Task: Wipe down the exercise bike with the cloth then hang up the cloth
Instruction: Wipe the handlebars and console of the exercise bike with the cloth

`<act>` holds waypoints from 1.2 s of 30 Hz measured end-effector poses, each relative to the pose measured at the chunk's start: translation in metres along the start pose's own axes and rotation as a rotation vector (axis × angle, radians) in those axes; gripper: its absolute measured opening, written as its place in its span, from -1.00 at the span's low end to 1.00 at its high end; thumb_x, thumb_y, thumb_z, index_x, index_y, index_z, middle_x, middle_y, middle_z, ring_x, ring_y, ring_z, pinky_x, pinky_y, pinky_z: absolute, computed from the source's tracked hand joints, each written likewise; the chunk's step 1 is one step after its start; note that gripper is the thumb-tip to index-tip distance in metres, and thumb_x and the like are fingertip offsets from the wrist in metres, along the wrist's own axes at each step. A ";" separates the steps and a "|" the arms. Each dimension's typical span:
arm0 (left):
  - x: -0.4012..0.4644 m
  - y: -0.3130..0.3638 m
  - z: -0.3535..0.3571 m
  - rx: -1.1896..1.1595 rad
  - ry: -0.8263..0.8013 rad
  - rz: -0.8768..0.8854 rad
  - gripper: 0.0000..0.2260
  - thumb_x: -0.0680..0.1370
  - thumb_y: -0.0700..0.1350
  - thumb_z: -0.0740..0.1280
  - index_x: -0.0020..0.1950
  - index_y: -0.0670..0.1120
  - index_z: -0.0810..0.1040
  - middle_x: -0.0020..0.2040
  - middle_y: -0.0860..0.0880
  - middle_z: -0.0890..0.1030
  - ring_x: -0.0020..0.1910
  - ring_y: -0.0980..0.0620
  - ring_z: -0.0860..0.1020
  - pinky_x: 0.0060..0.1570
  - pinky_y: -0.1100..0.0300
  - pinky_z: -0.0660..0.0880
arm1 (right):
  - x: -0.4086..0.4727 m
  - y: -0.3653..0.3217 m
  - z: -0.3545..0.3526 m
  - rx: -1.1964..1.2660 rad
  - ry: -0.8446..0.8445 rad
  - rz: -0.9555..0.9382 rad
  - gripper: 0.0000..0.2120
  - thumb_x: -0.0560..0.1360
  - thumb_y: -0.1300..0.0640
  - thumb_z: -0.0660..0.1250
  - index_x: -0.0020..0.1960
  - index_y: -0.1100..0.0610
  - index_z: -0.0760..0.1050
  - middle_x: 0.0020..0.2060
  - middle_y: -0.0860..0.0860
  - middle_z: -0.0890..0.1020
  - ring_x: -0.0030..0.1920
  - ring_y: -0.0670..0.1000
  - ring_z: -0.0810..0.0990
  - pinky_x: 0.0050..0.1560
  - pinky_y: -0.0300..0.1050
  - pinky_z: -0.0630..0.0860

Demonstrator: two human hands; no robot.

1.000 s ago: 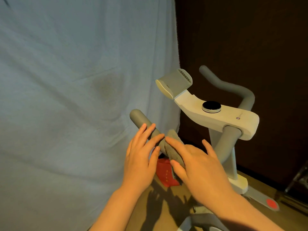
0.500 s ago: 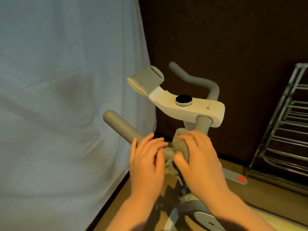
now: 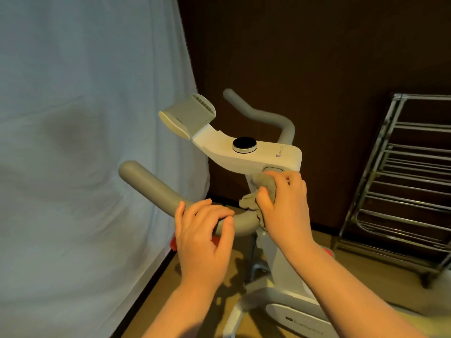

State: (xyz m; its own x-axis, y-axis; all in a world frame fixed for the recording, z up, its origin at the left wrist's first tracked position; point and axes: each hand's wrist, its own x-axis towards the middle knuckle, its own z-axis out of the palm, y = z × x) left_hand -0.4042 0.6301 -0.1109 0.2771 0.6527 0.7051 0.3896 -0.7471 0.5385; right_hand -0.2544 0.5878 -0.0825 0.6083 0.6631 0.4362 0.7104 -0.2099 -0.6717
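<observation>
The white exercise bike [image 3: 266,154] stands in front of me, with grey handlebars and a black round knob on its top console. My right hand [image 3: 284,203] grips a grey cloth [image 3: 262,184] and holds it against the handlebar where it joins the white stem, just under the console. My left hand [image 3: 203,230] rests on the near left handlebar [image 3: 151,184], fingers curled loosely over the bar. A fold of cloth hangs down beside my right thumb.
A pale blue sheet [image 3: 85,142] hangs along the left. A metal drying rack [image 3: 402,186] leans against the dark wall at the right. The bike's white lower frame [image 3: 290,306] and wooden floor lie below my arms.
My right hand has carried the cloth from the middle of the left handlebar up and right to the stem joint. My left hand stayed on the bar. The view panned right, bringing the rack in.
</observation>
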 end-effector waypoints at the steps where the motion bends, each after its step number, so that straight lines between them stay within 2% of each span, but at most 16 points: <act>1: -0.001 0.000 0.000 -0.010 -0.001 0.002 -0.81 0.55 -0.01 0.23 -0.05 0.04 0.64 -0.02 0.18 0.62 0.21 0.24 0.43 0.46 0.17 0.07 | -0.009 -0.004 -0.001 0.016 -0.009 -0.043 -0.68 0.54 0.06 0.24 0.27 0.05 0.47 0.13 -0.04 0.37 0.15 -0.04 0.32 0.14 0.01 0.45; 4: -0.007 0.000 -0.002 -0.039 -0.015 0.007 -0.75 0.60 0.00 0.19 0.09 0.00 0.64 0.16 0.16 0.60 0.34 0.22 0.40 0.49 0.16 0.07 | -0.044 -0.014 -0.007 0.009 -0.097 -0.224 -0.64 0.50 -0.10 0.16 0.24 -0.03 0.46 0.01 -0.16 0.31 0.03 -0.14 0.36 0.01 -0.15 0.44; 7: -0.010 -0.009 -0.012 -0.067 -0.006 0.010 -0.74 0.60 -0.06 0.22 0.20 -0.05 0.61 0.26 0.09 0.57 0.39 0.17 0.39 0.47 0.11 0.18 | -0.037 -0.013 -0.008 -0.087 -0.084 -0.287 -0.62 0.49 -0.18 0.12 0.19 -0.08 0.51 -0.09 -0.14 0.38 -0.09 -0.12 0.40 -0.08 -0.17 0.37; 11: -0.007 -0.036 -0.033 0.008 0.047 0.006 -0.69 0.58 -0.13 0.20 0.30 0.02 0.51 0.35 0.05 0.50 0.43 0.08 0.36 0.42 -0.16 0.24 | -0.034 -0.052 0.019 -0.036 -0.101 -0.364 -0.68 0.50 -0.12 0.17 0.15 -0.04 0.55 -0.13 -0.08 0.50 -0.08 -0.03 0.47 -0.06 -0.07 0.45; 14: 0.001 -0.046 -0.049 0.073 0.124 -0.062 -0.69 0.57 -0.13 0.19 0.29 0.00 0.52 0.37 0.04 0.48 0.46 0.09 0.30 0.40 -0.18 0.25 | -0.045 -0.067 0.030 -0.019 -0.165 -0.511 -0.69 0.49 -0.05 0.34 0.20 -0.02 0.49 -0.04 -0.05 0.52 -0.05 -0.01 0.47 -0.07 -0.07 0.48; 16: 0.006 -0.049 -0.061 0.091 0.125 -0.121 -0.70 0.58 -0.10 0.24 0.31 -0.03 0.52 0.38 0.07 0.47 0.46 0.15 0.29 0.39 -0.13 0.31 | -0.043 -0.063 0.028 -0.035 -0.185 -0.546 -0.66 0.45 -0.02 0.41 0.20 -0.02 0.49 -0.02 -0.07 0.52 -0.05 -0.02 0.47 -0.09 -0.13 0.45; 18: 0.010 -0.050 -0.070 0.112 0.072 -0.119 -0.67 0.59 -0.09 0.24 0.35 -0.02 0.50 0.41 0.11 0.42 0.45 0.20 0.29 0.40 0.07 0.32 | -0.036 -0.070 0.032 -0.004 -0.198 -0.525 -0.66 0.43 0.02 0.45 0.17 0.00 0.50 -0.01 -0.05 0.52 -0.05 -0.01 0.47 -0.11 -0.19 0.40; 20: 0.013 -0.050 -0.074 0.116 0.050 -0.141 -0.67 0.59 -0.09 0.23 0.37 0.02 0.48 0.44 0.13 0.39 0.43 0.24 0.29 0.37 0.27 0.29 | -0.025 -0.090 0.046 0.038 -0.231 -0.536 -0.68 0.45 0.07 0.43 0.17 0.02 0.48 0.03 -0.03 0.51 0.00 0.02 0.49 -0.10 -0.21 0.35; 24: 0.025 -0.048 -0.081 0.107 0.084 -0.167 -0.67 0.58 -0.12 0.24 0.34 -0.01 0.49 0.35 0.09 0.45 0.34 0.30 0.34 0.29 0.47 0.25 | -0.010 -0.105 0.057 0.144 -0.329 -0.525 -0.70 0.49 0.08 0.39 0.19 0.03 0.41 0.08 -0.03 0.46 0.05 0.01 0.49 -0.09 -0.20 0.35; 28: 0.033 -0.052 -0.085 0.092 0.116 -0.166 -0.71 0.55 -0.20 0.27 0.27 -0.08 0.53 0.22 0.05 0.47 0.23 0.27 0.42 0.17 0.45 0.35 | -0.012 -0.111 0.066 0.140 -0.277 -0.589 -0.70 0.45 0.17 0.42 0.15 0.06 0.44 0.06 -0.01 0.46 0.03 0.05 0.49 -0.15 -0.18 0.38; 31: 0.040 -0.053 -0.083 0.045 0.191 -0.215 -0.72 0.54 -0.32 0.30 0.21 -0.10 0.54 0.14 0.02 0.47 0.14 0.20 0.47 0.10 0.44 0.37 | -0.005 -0.120 0.073 0.207 -0.288 -0.586 -0.70 0.45 0.20 0.41 0.15 0.06 0.46 0.08 -0.03 0.45 0.07 0.02 0.44 -0.09 -0.11 0.45; 34: 0.046 -0.053 -0.084 0.008 0.215 -0.244 -0.72 0.52 -0.31 0.36 0.18 -0.07 0.54 0.12 0.03 0.46 0.08 0.14 0.51 0.09 0.39 0.42 | -0.012 -0.108 0.069 0.215 -0.268 -0.649 -0.65 0.44 0.19 0.44 0.19 0.02 0.48 0.08 -0.07 0.46 0.07 -0.03 0.40 -0.11 -0.19 0.43; 36: 0.051 -0.055 -0.087 -0.008 0.237 -0.243 -0.71 0.50 -0.34 0.35 0.15 -0.05 0.53 0.09 0.02 0.47 0.03 0.18 0.52 0.06 0.39 0.44 | -0.005 -0.116 0.071 0.202 -0.295 -0.710 -0.66 0.44 0.23 0.42 0.19 0.04 0.51 0.05 -0.03 0.47 0.05 0.01 0.40 -0.13 -0.15 0.44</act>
State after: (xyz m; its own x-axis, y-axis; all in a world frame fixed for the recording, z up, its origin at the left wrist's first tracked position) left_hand -0.4878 0.6935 -0.0643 -0.0359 0.7653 0.6427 0.4118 -0.5746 0.7073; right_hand -0.3654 0.6599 -0.0495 -0.1045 0.7584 0.6433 0.7980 0.4500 -0.4009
